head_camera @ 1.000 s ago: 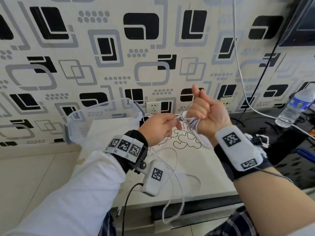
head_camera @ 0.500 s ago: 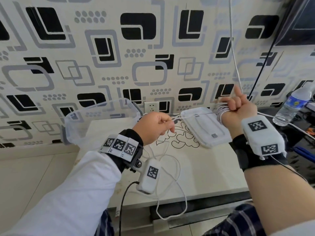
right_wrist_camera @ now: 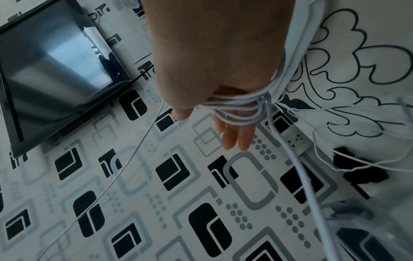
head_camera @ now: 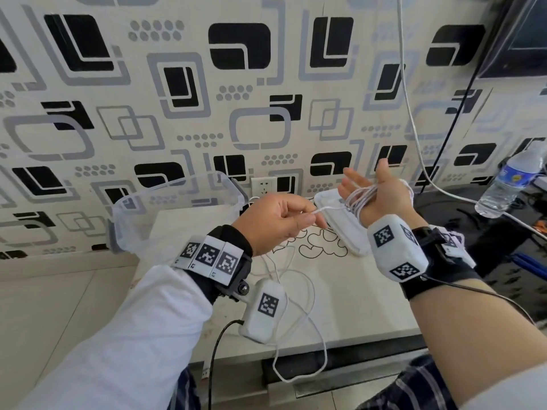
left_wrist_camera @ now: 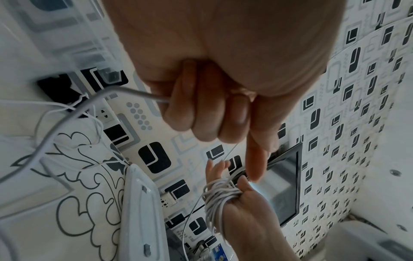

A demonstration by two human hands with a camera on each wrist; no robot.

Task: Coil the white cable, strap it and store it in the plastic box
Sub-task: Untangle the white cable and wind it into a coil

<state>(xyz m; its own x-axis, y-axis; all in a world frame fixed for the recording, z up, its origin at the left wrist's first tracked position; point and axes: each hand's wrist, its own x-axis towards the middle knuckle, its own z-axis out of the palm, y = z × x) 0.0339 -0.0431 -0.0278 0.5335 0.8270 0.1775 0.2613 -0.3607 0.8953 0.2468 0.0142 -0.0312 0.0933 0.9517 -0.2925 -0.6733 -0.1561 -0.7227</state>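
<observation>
The white cable is wound in several turns around the palm of my right hand, which is held up over the table with its fingers straight. From the coil a strand runs left to my left hand, which pinches it between thumb and curled fingers. The cable's loose remainder trails across the table and loops over its front edge. The clear plastic box stands open at the table's back left, beyond my left hand. No strap is in sight.
The box's white lid lies flat below my right hand. A wall socket sits behind the table. A water bottle stands on the dark surface at right, under a dark screen. Another white cord hangs down the wall.
My right hand swung right, away from the left, and went from a fist to straight fingers with the palm turned up. The cable between the hands is pulled taut.
</observation>
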